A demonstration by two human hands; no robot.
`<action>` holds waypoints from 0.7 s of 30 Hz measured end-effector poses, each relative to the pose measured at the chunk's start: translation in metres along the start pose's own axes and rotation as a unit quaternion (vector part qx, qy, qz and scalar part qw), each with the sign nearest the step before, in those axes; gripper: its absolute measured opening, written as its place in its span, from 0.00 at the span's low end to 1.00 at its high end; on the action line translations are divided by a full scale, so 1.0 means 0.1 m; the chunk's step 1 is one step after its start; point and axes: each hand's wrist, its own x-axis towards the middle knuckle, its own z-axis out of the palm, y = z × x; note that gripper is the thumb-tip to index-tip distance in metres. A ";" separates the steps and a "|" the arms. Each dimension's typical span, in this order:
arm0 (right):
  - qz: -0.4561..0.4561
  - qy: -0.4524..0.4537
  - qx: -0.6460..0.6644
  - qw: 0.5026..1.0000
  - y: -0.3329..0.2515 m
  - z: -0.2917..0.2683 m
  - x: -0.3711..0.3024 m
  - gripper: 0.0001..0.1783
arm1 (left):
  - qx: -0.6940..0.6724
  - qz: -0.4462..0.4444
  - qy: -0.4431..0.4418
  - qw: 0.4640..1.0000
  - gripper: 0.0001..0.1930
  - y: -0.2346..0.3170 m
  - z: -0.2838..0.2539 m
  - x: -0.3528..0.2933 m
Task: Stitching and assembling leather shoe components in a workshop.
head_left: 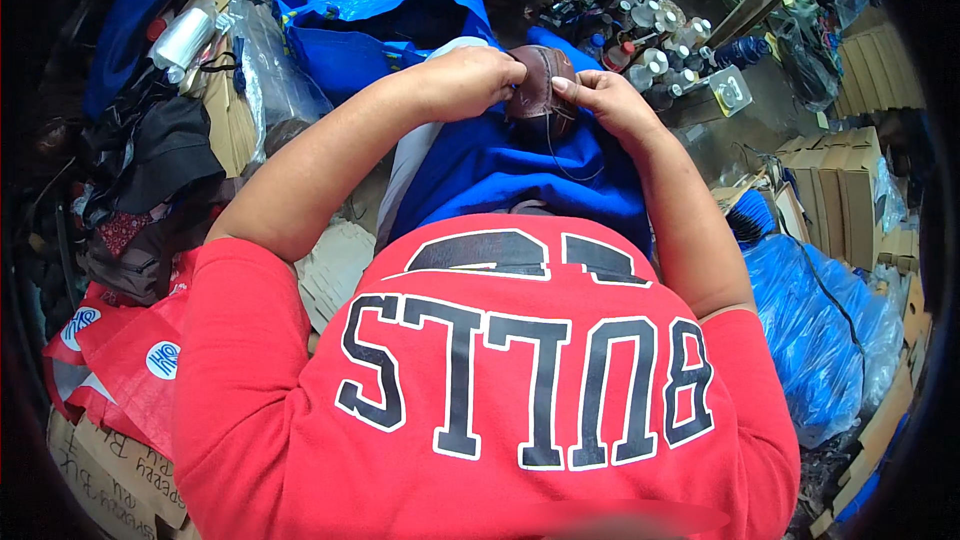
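Observation:
Over my lap I hold a brown leather shoe (534, 78), seen in part, with a seam running along its upper. My left hand (472, 82) is closed, its fingertips pinching the left edge of the leather. From the other side my right hand (612, 105) grips it, thumb pressed near the seam and fingers partly hidden behind. A thin dark thread (556, 155) hangs from the shoe in a loose curve over the blue cloth (500, 175) on my lap. Whether a needle is in either hand cannot be made out.
Ahead lies an open blue bag (350, 2). Several plastic bottles (660, 40) stand at the far right. Flattened cardboard (835, 185) and a blue plastic-wrapped bundle (815, 330) are on my right. Dark bags (165, 165) and a red bag (130, 340) crowd my left.

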 end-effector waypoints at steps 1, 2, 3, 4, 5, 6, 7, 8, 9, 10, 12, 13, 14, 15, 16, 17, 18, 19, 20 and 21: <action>-0.003 -0.003 -0.007 1.000 0.01 0.00 0.01 0.25 | 0.076 0.036 0.006 0.996 0.03 0.00 -0.01 -0.02; -0.008 -0.001 -0.013 1.000 0.02 0.00 0.02 0.24 | 0.145 0.082 0.023 0.986 0.03 0.01 -0.01 -0.04; -0.005 -0.006 -0.013 1.000 0.03 0.01 0.04 0.24 | 0.149 0.071 0.011 0.986 0.03 0.01 -0.02 -0.07; -0.004 0.001 -0.036 0.999 0.04 0.02 0.06 0.24 | 0.187 0.081 0.015 0.979 0.03 0.01 -0.02 -0.11; 0.004 0.025 -0.069 0.997 0.05 0.03 0.08 0.23 | 0.225 0.086 0.016 0.970 0.03 0.01 -0.02 -0.15; -0.007 0.011 -0.060 0.998 0.04 0.03 0.10 0.23 | 0.227 0.093 0.022 0.969 0.03 0.00 -0.03 -0.18; -0.010 0.019 -0.064 0.998 0.04 0.04 0.10 0.23 | 0.235 0.084 0.026 0.968 0.04 0.01 -0.02 -0.22; 0.002 0.033 -0.075 0.997 0.04 0.05 0.10 0.23 | 0.241 0.066 0.030 0.968 0.05 0.01 -0.01 -0.25; -0.003 0.033 -0.067 0.997 0.03 0.04 0.08 0.22 | 0.240 0.074 0.030 0.967 0.05 0.01 0.00 -0.28; -0.012 0.037 -0.066 0.997 0.01 0.03 0.05 0.22 | 0.214 0.087 0.105 0.967 0.06 0.02 0.02 -0.29; -0.044 0.067 -0.217 0.973 -0.04 0.00 -0.05 0.20 | 0.187 0.094 0.181 0.961 0.06 0.02 0.03 -0.27; -0.043 0.053 -0.219 0.973 -0.04 0.00 -0.13 0.20 | 0.100 0.065 0.150 0.982 0.06 0.01 0.04 -0.25; -0.138 0.120 -0.244 0.952 -0.04 0.00 -0.22 0.19 | 0.010 0.029 0.126 0.992 0.06 0.01 0.04 -0.22; -0.224 0.188 -0.268 0.918 -0.04 0.01 -0.30 0.18 | -0.026 0.012 0.108 0.994 0.05 0.01 0.05 -0.17; -0.231 0.184 -0.266 0.918 -0.03 0.03 -0.37 0.18 | -0.027 0.020 0.116 0.993 0.05 0.01 0.05 -0.13; -0.209 0.159 -0.270 0.926 -0.03 0.03 -0.43 0.15 | -0.071 -0.020 0.071 0.995 0.05 0.01 0.05 -0.07; -0.187 0.141 -0.273 0.933 -0.02 0.04 -0.48 0.12 | -0.113 -0.058 0.025 0.992 0.06 0.01 0.05 -0.02; -0.182 0.144 -0.306 0.923 -0.02 0.04 -0.51 0.10 | -0.111 -0.055 0.022 0.992 0.06 0.01 0.04 0.03; -0.180 0.142 -0.302 0.925 -0.03 0.04 -0.54 0.10 | -0.028 0.001 0.037 0.999 0.04 0.02 0.03 0.08; -0.149 0.140 -0.266 0.942 -0.03 0.03 -0.57 0.11 | 0.055 0.057 0.052 0.995 0.03 0.04 0.02 0.13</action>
